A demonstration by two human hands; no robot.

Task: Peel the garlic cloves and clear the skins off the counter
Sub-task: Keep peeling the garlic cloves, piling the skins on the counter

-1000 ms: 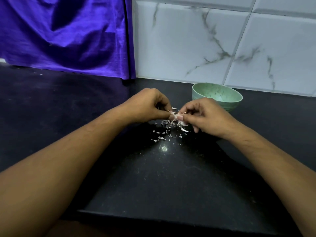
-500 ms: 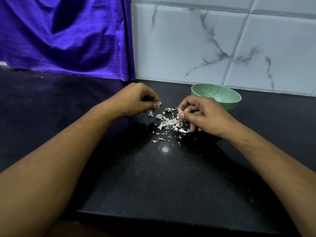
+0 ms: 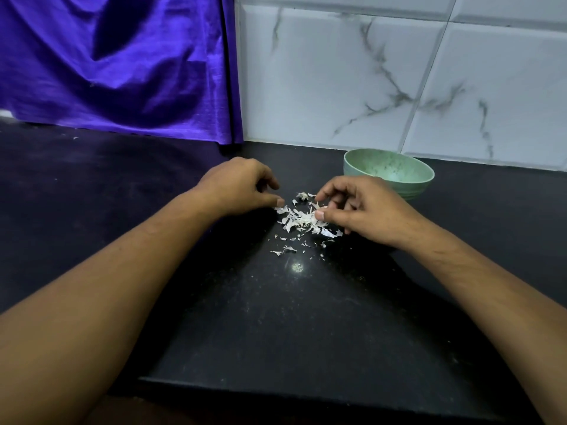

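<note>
A small pile of white garlic skins [image 3: 296,219] lies on the black counter [image 3: 276,317], with loose flakes scattered in front of it. My left hand [image 3: 242,187] rests at the pile's left edge with its fingers loosely curled, and its thumb tip touches the outermost skins. My right hand [image 3: 363,211] hovers over the pile's right side, fingers bent and spread, thumb tip on the skins. No garlic clove shows in either hand; whatever lies under the right fingers is hidden.
A pale green bowl [image 3: 348,167] stands just behind my right hand, close to the marbled white tile wall [image 3: 337,87]. A purple cloth [image 3: 122,72] hangs at the back left. The counter's front edge [image 3: 291,391] runs below my forearms.
My hands were pinching skin together a second ago. They then parted, the left drawing away, and now both have come down to the sides of the skin pile, which looks more gathered.
</note>
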